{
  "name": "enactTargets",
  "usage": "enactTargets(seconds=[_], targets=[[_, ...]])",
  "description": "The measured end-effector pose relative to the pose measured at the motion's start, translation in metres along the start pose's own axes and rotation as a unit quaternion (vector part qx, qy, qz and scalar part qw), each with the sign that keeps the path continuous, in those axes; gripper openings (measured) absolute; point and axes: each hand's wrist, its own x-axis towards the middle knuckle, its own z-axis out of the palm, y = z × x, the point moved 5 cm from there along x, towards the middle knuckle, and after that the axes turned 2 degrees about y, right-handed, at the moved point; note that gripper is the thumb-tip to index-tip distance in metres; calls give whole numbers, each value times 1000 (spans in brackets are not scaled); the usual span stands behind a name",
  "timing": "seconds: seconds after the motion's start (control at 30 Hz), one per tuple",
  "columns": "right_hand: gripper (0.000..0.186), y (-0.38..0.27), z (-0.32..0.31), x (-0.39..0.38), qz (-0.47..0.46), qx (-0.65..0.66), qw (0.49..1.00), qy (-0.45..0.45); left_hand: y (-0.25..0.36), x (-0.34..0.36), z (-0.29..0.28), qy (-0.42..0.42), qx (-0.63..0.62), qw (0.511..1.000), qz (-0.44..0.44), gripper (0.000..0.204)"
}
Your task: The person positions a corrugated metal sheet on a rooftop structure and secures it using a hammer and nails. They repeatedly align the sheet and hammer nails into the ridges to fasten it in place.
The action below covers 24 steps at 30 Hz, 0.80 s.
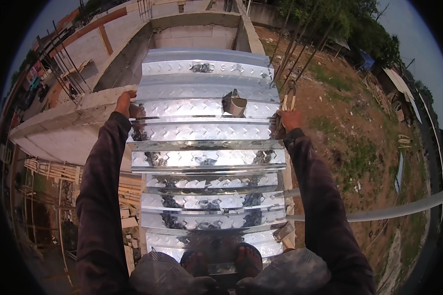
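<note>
A shiny ribbed metal deck sheet (206,132) with a diamond pattern lies across the top of a concrete block structure, running away from me. My left hand (125,103) is closed on its left edge, next to the concrete wall top (69,118). My right hand (291,119) is closed on the sheet's right edge, just below some thin upright bars (288,96). A small cut flap of metal (234,104) stands bent up near the sheet's middle. My sandalled feet (221,260) and knees rest on the near end of the sheet.
More ribbed sheets (206,61) continue ahead toward a block-walled pit (197,34). Slanted steel rebars (300,49) rise at the right edge. A grey pipe (394,211) crosses lower right. Far below lie stacked timber (59,169) on the left and bare ground with grass (359,147) on the right.
</note>
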Motion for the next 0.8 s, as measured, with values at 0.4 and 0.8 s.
enactTargets(seconds=[0.4,0.8], targets=[[34,-2,-5,-9,29,20,999,-13,-51,62,-26,20,62,995,75,36],[24,-8,-37,-59,-43,-101,993,32,-51,43,-19,76,36,995,57,33]])
